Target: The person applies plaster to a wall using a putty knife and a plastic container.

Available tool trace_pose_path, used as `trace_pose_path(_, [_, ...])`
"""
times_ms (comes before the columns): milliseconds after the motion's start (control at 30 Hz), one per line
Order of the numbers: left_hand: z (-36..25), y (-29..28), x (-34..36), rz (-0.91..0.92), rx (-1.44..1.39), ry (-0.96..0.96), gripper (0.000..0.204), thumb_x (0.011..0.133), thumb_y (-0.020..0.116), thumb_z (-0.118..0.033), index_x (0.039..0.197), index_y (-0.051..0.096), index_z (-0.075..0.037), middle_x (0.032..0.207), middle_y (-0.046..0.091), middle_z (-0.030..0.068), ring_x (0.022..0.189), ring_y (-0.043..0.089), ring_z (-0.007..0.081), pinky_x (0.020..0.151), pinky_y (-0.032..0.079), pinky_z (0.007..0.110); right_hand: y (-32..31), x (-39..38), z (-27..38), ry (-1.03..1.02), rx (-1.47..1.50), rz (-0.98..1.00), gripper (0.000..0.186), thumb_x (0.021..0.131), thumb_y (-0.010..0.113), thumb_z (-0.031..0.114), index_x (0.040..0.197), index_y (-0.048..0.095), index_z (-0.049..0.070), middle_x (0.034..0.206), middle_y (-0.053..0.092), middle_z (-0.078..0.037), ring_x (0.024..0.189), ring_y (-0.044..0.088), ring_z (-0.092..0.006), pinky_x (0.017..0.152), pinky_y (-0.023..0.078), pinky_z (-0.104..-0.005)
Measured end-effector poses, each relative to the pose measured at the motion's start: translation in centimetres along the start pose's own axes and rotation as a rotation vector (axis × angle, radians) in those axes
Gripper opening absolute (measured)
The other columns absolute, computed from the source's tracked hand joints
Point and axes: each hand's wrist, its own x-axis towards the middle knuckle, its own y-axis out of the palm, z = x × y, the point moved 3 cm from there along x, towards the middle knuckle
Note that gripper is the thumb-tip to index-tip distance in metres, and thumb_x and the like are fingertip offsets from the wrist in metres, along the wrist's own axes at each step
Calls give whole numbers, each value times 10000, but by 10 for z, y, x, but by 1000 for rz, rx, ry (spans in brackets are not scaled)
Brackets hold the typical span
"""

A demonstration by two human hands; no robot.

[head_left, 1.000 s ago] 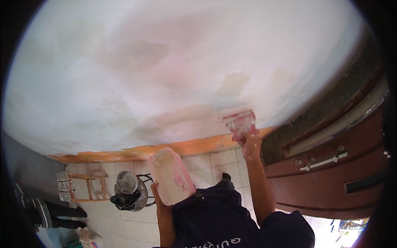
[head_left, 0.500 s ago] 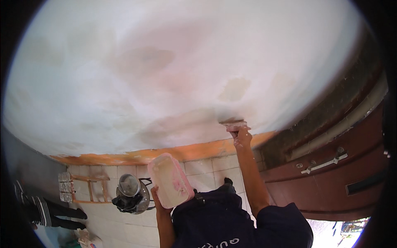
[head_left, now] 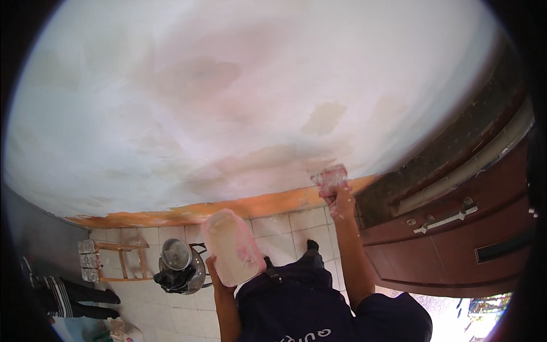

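My left hand grips the side of a pink rectangular tub, its inside coated with pale filler paste and a pinker smear along one side. In my right hand is a wide, paste-covered putty knife, its broad face turned toward me. The blade is close to the lower part of the patchy white wall; whether it touches I cannot tell. Several grey-beige patches show on the wall, and an orange strip runs along its bottom.
A grey bucket stands on a round stool beside a black plastic bag. Further left is a wooden stepladder. Another person's dark-trousered legs are at the far left. A brown door with a long handle borders the right side.
My right hand has moved slightly right and down, and the putty knife has turned from edge-on to show its broad face. The tub has barely shifted.
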Motion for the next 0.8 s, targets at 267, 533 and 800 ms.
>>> trace_pose_path(267, [-4,-8,-5,36,11,2,690,841,475,-491,1381,342,-81,1303,466,131,1168,490,312,928,457,481,3,109,-18,-264,70,384,41,813,498,-38,818,517,-74,808,591,-167,657,658,-289,595,607,-381])
trace_pose_path(533, [-7,-8,1,0,-11,5,671,823,488,-461,1357,387,-67,1275,509,129,1136,525,299,935,457,461,87,-8,86,-297,-17,188,30,801,522,-42,802,529,-71,812,590,-143,686,656,-257,664,603,-374])
trace_pose_path(800, [-9,-8,6,6,-1,13,668,819,498,-452,1351,388,-64,1273,510,124,1135,523,304,942,449,454,-24,31,-26,-63,-151,-95,48,712,523,-79,759,530,-78,786,612,-178,710,649,-284,634,582,-383])
